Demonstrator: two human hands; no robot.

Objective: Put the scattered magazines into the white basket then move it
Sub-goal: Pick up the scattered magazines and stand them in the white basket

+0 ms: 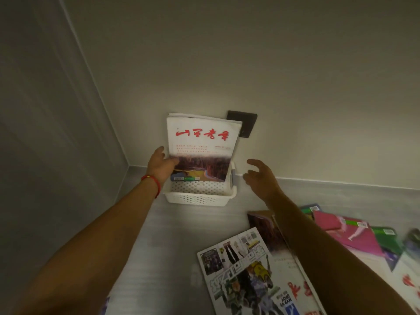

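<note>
The left hand [162,165] gripped a white magazine with red brush lettering [201,146] by its left edge, thumb across the cover, holding it upright with its bottom end down inside the white basket [200,196]. At least one more magazine stood behind it, its pages showing above the top edge. A red cord bracelet [152,183] circled that wrist. The basket sat on the pale floor [181,228] directly under the grip, pushed close to the wall, its perforated front side facing the camera.

Behind the held magazine's upper right corner, a dark wall plate [246,126] was partly covered by the pages. The right hand [259,176] hovered just right of the basket with fingers spread and curved, holding nothing and touching nothing.

Below and to the right of the empty hand, loose magazines lay on the floor: a comic-style cover [245,269] nearest the camera, a dark brown one [266,226] under the right forearm, then a pink cover [347,233] and a green one [388,239] overlapping farther right. Nothing lay between the basket and these.
</note>
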